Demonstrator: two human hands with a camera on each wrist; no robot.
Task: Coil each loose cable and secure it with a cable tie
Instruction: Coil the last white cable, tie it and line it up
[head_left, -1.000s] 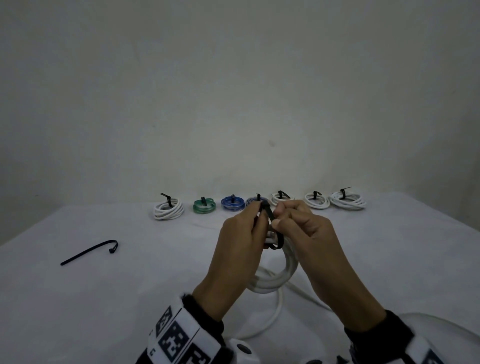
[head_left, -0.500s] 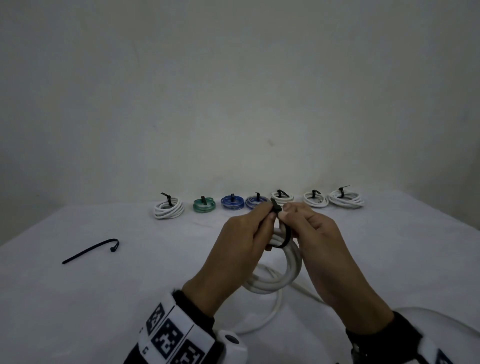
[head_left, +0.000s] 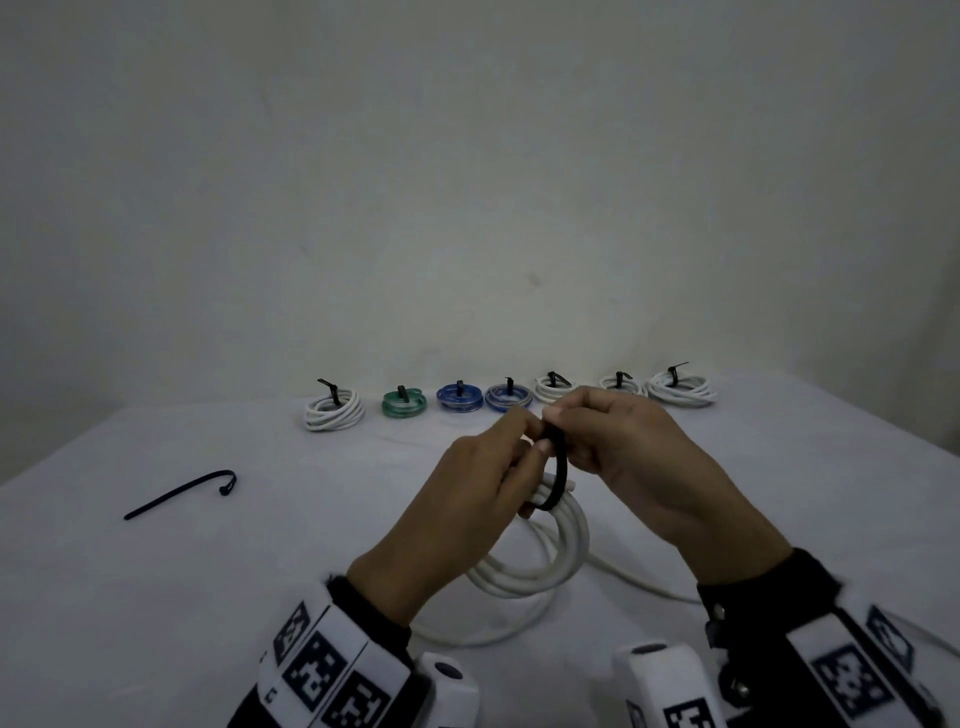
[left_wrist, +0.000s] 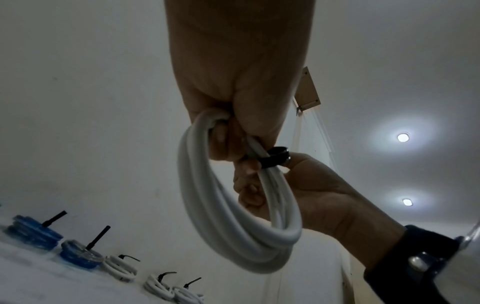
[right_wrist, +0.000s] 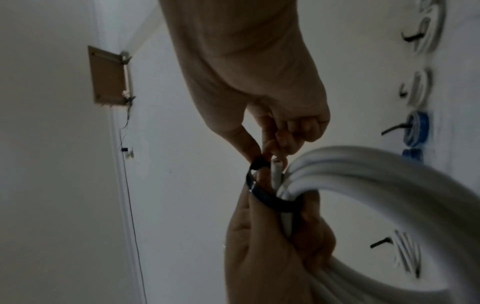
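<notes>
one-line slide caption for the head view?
Both hands, left and right, close a black cable tie around a white cable coil; seven tied coils behind.

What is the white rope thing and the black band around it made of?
White cable: looks like smooth, matte plastic or rubber sheath, since it bends into round loops. Black cable tie: probably stiff plastic, flat with fine ridges. Both hands hold them.

Row of tied coils along the worktop's far edge, spare tie to my left, held cable coil at centre, nearest me.
</notes>
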